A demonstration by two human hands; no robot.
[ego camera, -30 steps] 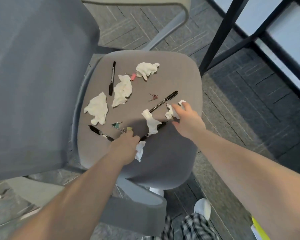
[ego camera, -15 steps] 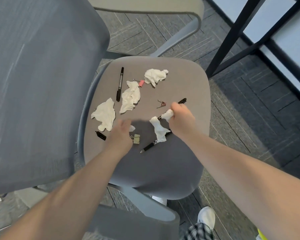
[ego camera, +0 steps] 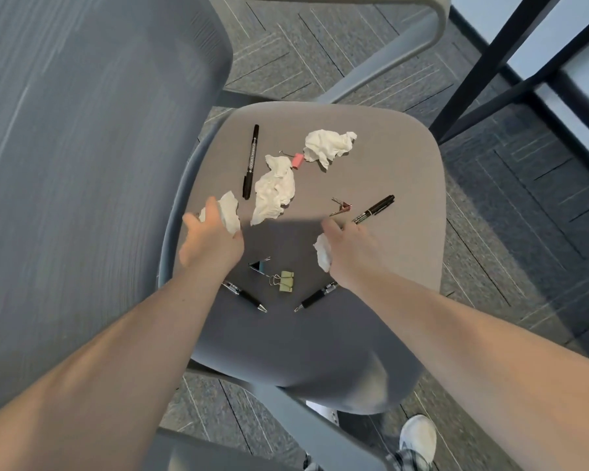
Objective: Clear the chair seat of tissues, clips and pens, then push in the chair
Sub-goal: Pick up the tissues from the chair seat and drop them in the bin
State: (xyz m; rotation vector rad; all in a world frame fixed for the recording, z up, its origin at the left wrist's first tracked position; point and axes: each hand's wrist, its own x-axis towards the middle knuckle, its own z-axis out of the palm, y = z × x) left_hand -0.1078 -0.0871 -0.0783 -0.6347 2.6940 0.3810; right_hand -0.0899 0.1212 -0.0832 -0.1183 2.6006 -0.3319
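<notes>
The grey chair seat (ego camera: 391, 158) holds several tissues, clips and pens. My left hand (ego camera: 211, 243) closes on a crumpled tissue (ego camera: 231, 212) at the seat's left edge. My right hand (ego camera: 352, 253) holds a wadded tissue (ego camera: 322, 253), its fingers close to a black marker (ego camera: 376, 209). Loose on the seat lie a second marker (ego camera: 251, 161), two more tissues (ego camera: 275, 192) (ego camera: 330, 144), a pink clip (ego camera: 297, 160), a red clip (ego camera: 341, 207), a dark clip (ego camera: 259, 266), a green clip (ego camera: 285, 281) and two pens (ego camera: 247, 297) (ego camera: 315, 296).
The chair's grey backrest (ego camera: 82, 164) fills the left side. One armrest (ego camera: 371, 1) arcs over the far side, the other (ego camera: 286, 423) runs below the seat. Black desk legs (ego camera: 473, 62) stand at the upper right on carpet. My shoe (ego camera: 419, 436) is near the bottom.
My left hand moved up and left from the clips onto the tissue at the seat's left edge. My right hand gathered the tissue beside the pen into its wad.
</notes>
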